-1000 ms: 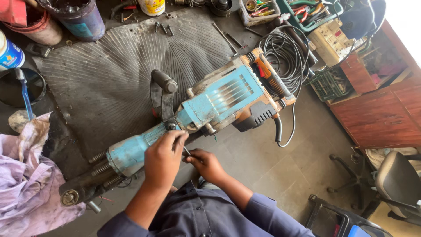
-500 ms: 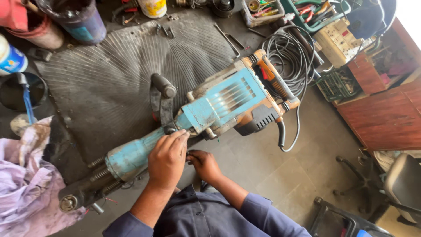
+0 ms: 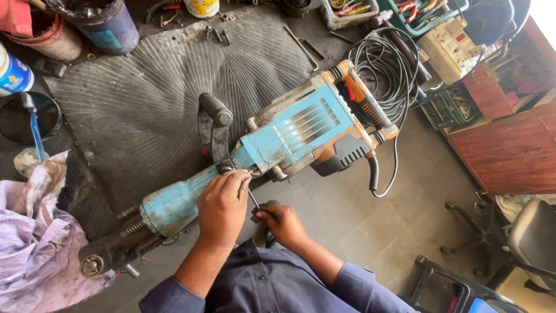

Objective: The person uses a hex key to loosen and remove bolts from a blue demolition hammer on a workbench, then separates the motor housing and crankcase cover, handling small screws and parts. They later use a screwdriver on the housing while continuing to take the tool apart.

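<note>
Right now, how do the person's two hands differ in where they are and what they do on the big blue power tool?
The left hand lies on the blue demolition hammer, fingers against its body near the black side handle; the right hand sits lower, off the tool. The left hand looks to hold nothing; the right hand pinches a thin metal rod pointing up toward the tool. Both come from dark blue sleeves.

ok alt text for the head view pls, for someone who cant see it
Seen from above, a person's left hand rests on a large blue demolition hammer lying on a floor mat, while the right hand holds a thin metal tool against it.
</note>
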